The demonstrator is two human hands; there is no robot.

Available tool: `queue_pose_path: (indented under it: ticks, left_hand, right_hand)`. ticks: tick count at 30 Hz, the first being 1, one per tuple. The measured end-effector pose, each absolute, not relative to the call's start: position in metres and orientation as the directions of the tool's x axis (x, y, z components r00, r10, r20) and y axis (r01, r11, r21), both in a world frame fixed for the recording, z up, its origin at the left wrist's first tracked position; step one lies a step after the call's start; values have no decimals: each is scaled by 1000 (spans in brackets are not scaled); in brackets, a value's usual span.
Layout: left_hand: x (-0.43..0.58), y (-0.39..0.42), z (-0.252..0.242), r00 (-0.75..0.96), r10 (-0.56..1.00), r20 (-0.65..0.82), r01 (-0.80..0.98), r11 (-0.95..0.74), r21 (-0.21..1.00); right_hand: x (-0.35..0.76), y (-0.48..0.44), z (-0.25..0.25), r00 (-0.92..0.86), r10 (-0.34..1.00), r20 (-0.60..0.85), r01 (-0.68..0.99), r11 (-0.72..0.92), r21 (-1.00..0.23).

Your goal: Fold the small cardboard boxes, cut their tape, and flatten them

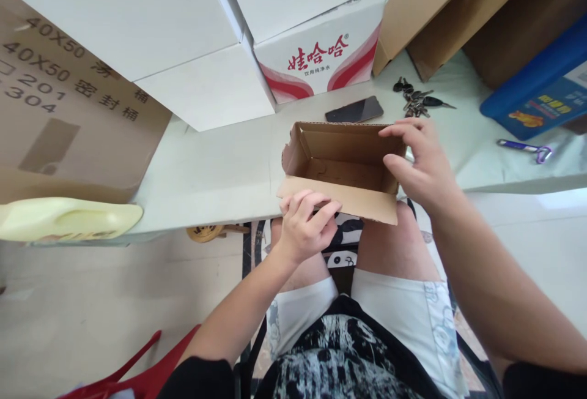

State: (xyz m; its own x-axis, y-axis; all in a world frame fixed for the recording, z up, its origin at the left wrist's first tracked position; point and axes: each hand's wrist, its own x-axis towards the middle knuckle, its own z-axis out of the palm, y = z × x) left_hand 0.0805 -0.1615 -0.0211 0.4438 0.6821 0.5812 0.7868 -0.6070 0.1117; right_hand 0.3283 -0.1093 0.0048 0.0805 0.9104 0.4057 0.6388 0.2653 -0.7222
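A small brown cardboard box lies at the table's front edge, its open side facing me and its inside looking bare. One long flap hangs toward my lap. My left hand has its fingers curled over the near edge of that flap. At the box's right end, my right hand holds the side wall between thumb and fingers. Just behind the box lies a dark phone, and a bunch of keys sits to the right of it.
White boxes and a red-and-white carton stand at the back. A large brown carton and a pale yellow bottle are on the left. On the right are a blue container and a purple-handled tool.
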Motion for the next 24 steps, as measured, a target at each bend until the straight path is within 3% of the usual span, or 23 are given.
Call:
queue_pose_path:
  ticks: [4,8,11,14,16,19,24]
  left_hand:
    - [85,-166,-6,416,668,617,769,-621,154]
    - [75,-154,25,331,696,638,671,-649,359]
    - [58,-125,46,170,804,569,766,-472,437]
    - [50,-94,54,18,923,385,849,-217,481]
    - [53,-83,53,41,967,251,869,-159,469]
    - [63,-82,47,169,978,122,866,-206,455]
    - [66,-90,39,236,967,98,831,-253,495]
  right_hand:
    - [315,-109,-4,97,910,404,694,229,-683]
    - [311,-109,-10,117,944,307,697,142,-703]
    - [311,-108,-12,132,954,270,694,106,-713]
    - [311,-107,-13,149,955,257,713,76,-697]
    - [313,-106,-14,154,956,252,716,68,-695]
    - [315,-104,-17,153,953,263,691,87,-717]
    - [316,-103,-18,143,954,263,668,102,-737]
